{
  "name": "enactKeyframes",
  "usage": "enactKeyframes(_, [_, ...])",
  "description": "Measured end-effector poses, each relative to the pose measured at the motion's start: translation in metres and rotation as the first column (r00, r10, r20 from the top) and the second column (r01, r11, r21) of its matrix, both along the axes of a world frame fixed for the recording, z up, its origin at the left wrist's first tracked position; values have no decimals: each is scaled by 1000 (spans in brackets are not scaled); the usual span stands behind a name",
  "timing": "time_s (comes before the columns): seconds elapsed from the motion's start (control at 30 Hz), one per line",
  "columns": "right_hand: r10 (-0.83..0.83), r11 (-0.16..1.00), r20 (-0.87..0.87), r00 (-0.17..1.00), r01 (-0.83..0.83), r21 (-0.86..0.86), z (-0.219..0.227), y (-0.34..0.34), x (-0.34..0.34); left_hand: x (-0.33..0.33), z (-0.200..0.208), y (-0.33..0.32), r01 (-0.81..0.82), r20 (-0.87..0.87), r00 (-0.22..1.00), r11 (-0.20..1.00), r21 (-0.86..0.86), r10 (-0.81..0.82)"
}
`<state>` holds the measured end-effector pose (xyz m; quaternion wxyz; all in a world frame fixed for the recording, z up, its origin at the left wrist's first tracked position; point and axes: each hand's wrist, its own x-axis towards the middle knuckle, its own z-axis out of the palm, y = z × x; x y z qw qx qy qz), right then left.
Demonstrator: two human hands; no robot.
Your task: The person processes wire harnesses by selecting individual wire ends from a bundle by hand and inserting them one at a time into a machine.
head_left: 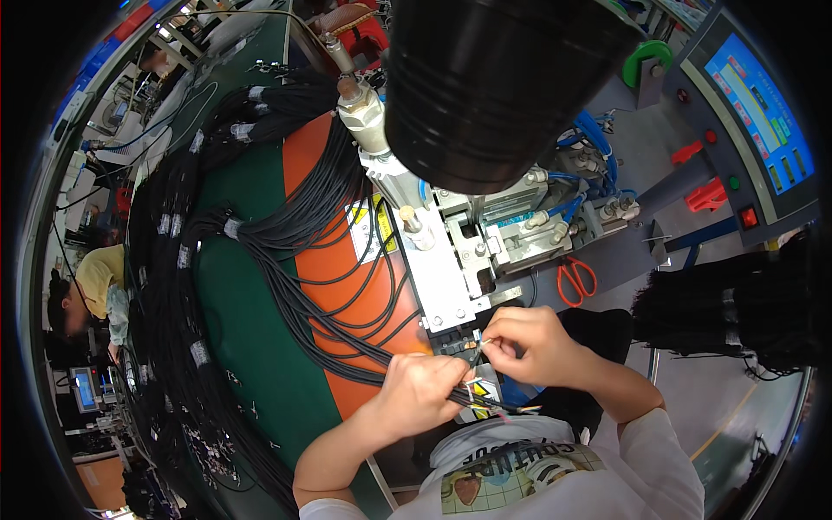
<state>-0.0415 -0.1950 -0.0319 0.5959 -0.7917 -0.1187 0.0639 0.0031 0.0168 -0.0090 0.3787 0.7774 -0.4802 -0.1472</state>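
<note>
My left hand [420,390] is closed around the ends of several black cables [360,354], close in front of my body. Thin coloured wires [529,409] stick out from the cable ends below it. Just to the right, my right hand [530,348] pinches the fine wires [482,345] of one cable end between thumb and fingertips. Both hands are at the near end of a metal bench machine [446,290] with a white plate. The tips inside the right-hand pinch are partly hidden by the fingers.
A large black cylinder [503,87] hangs over the machine. Orange-handled scissors [575,282] lie to the right. A control screen [763,113] stands far right, above a hanging black cable bundle [728,312]. More cable bundles [178,260] cover the green table [247,347]. A person [102,277] sits far left.
</note>
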Motion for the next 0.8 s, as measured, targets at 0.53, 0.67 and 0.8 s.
enactKeyframes(0.53, [-61,857,444,894,275,-436,-6,12,-5,-10,10,-6,-82,478,877,964,255,-52])
enactKeyframes(0.67, [-37,813,516,856,326,-483,-5,15,-5,-10,14,-10,-90,482,873,944,318,-79])
enactKeyframes(0.8, [28,776,415,910,242,-582,4,11,0,-6,20,-15,-79,469,877,929,361,-107])
